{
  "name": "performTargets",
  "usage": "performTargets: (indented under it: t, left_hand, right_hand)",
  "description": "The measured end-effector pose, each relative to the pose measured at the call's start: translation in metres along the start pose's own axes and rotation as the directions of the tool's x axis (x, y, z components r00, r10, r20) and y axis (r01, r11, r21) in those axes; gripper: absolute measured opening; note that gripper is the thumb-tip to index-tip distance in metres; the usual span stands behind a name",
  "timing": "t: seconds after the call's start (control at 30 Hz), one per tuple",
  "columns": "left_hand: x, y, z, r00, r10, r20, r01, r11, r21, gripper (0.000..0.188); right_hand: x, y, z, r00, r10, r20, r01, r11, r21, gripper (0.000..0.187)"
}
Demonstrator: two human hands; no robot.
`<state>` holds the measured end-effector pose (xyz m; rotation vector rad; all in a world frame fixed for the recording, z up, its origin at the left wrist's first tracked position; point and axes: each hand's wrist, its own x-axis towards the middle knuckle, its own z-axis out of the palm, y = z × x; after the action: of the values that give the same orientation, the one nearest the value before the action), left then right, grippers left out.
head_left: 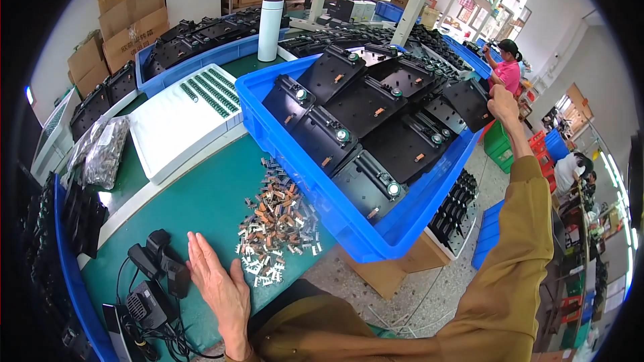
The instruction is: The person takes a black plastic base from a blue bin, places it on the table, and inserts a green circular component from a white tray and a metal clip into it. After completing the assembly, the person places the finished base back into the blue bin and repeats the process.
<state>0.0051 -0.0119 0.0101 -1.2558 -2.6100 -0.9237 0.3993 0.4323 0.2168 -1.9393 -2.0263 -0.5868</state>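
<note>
My right hand (504,107) is stretched out to the far right, its fingers closed on the edge of a black plastic panel (471,102). That panel tilts over the right rim of a blue plastic bin (315,194). Several similar black panels (365,108) overlap inside the bin, each with a round silvery part and a small copper-coloured piece. My left hand (220,288) rests at the green table top, fingers straight and holding nothing. Just right of it lies a loose heap of small copper and white parts (278,228).
Black power adapters with cables (157,275) lie left of my left hand. Beyond stand a white tray with rows of small green parts (181,127), a white bottle (270,30) and more filled bins. A person in pink (508,70) works at the far right.
</note>
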Motion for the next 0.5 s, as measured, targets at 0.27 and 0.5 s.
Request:
performTargets:
  t: [0.27, 0.5]
  left_hand:
    - [0.002, 0.004, -0.002, 0.998, -0.045, 0.049, 0.044, 0.999, 0.013, 0.079]
    - [0.002, 0.005, -0.001, 0.997, -0.046, 0.061, 0.044, 0.998, 0.045, 0.079]
  right_hand:
    - [0.01, -0.009, 0.06, 0.999, -0.015, 0.035, 0.018, 0.996, -0.083, 0.024]
    - [0.014, -0.025, 0.072, 0.989, -0.016, 0.147, 0.03, 0.995, -0.094, 0.026]
